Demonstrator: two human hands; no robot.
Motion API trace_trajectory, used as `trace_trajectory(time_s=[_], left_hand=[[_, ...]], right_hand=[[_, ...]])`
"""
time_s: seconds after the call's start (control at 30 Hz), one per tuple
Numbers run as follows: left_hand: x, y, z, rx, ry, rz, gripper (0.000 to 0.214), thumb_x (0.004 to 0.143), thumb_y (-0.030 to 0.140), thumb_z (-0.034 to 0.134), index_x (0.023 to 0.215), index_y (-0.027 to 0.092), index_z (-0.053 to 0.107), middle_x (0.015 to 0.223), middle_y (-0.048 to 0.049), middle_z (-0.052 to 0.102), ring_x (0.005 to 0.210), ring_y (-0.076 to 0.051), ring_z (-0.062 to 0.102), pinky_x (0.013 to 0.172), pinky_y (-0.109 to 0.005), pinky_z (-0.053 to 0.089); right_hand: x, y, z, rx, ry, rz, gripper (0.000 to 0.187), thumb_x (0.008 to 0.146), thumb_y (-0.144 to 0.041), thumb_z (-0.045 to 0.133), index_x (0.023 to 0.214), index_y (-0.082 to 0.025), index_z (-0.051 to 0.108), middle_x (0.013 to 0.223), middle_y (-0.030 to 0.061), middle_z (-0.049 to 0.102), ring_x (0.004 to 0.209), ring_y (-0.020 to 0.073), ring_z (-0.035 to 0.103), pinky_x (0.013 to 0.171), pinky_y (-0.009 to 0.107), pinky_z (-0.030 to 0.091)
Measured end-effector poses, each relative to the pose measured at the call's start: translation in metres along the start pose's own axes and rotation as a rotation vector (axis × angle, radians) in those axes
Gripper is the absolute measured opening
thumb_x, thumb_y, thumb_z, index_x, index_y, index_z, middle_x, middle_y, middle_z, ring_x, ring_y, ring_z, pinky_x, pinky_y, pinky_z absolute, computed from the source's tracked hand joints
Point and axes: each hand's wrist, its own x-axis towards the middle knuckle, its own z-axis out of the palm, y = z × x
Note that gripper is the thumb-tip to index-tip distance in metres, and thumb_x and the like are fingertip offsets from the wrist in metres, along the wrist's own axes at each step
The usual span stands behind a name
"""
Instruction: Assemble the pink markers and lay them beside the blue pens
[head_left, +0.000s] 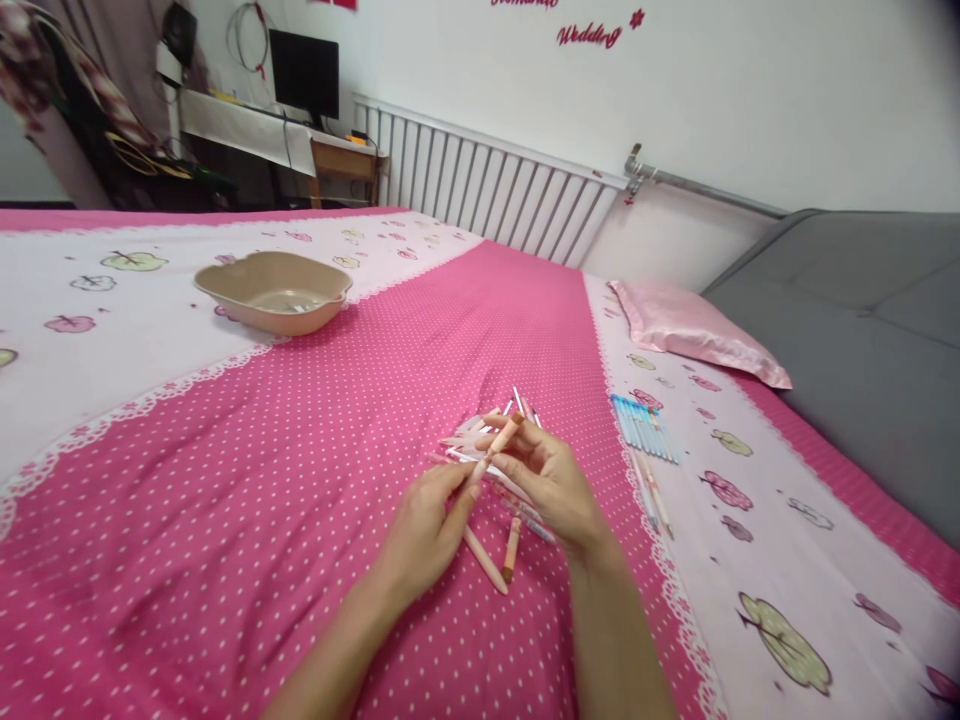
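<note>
Two bare hands work over one pile of slim pens [459, 441] on one bed [322, 450], and places here are told from that pile. One pen with an orange, brown-ended cap [505, 434] is held just above it, tilted. The left hand [424, 515] has its grip pinched on the pale barrel; the right hand [556, 488] has its grip pinched near the cap. The pile is partly covered by the hands, so its pens cannot be counted.

On the pile's near side lie two loose pieces: one pale pen [486, 561] and one orange piece with a brown end [511, 550]. To the pile's right, one row of blue-topped pens [645, 430] lies side by side, too small to count surely; just nearer than that row are two or three more pens [655, 492].

One beige basin [259, 314] stands well to the pile's left and beyond it. One pink pillow [697, 335] lies beyond the pile to the right, against one grey headboard [855, 340].
</note>
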Motion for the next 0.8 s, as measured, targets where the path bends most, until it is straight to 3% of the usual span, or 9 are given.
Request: trace_trajectory(time_s=[0.13, 0.43, 0.8], left_hand=[[-0.0005, 0.0035, -0.0011, -0.041, -0.041, -0.005, 0.026, 0.090, 0.032, 0.039, 0.079, 0.019, 0.058, 0.078, -0.0036, 0.062, 0.071, -0.018, 0.055, 0.066, -0.030, 0.043], [-0.0001, 0.0056, -0.0020, -0.120, -0.069, -0.027, 0.026, 0.090, 0.033, 0.040, 0.083, 0.018, 0.060, 0.074, -0.0024, 0.060, 0.066, -0.016, 0.053, 0.062, -0.027, 0.042], [-0.0004, 0.0074, -0.0022, -0.134, -0.081, -0.032, 0.024, 0.090, 0.030, 0.040, 0.087, 0.018, 0.060, 0.077, -0.0020, 0.061, 0.070, -0.016, 0.055, 0.065, -0.027, 0.042]], right_hand=[[-0.0018, -0.0011, -0.0015, -0.012, -0.022, 0.013, 0.037, 0.081, -0.026, 0.060, 0.118, -0.024, 0.057, 0.106, 0.0060, 0.065, 0.104, 0.0198, 0.060, 0.094, 0.040, 0.046], [-0.0014, -0.0023, -0.0011, 0.013, -0.050, 0.034, 0.038, 0.081, -0.028, 0.061, 0.118, -0.024, 0.057, 0.106, 0.0054, 0.066, 0.103, 0.0186, 0.060, 0.094, 0.038, 0.046], [0.0032, 0.0021, 0.0014, -0.093, 0.089, 0.017, 0.036, 0.070, -0.031, 0.073, 0.103, -0.021, 0.063, 0.097, 0.0063, 0.070, 0.092, 0.0205, 0.065, 0.085, 0.037, 0.049]])
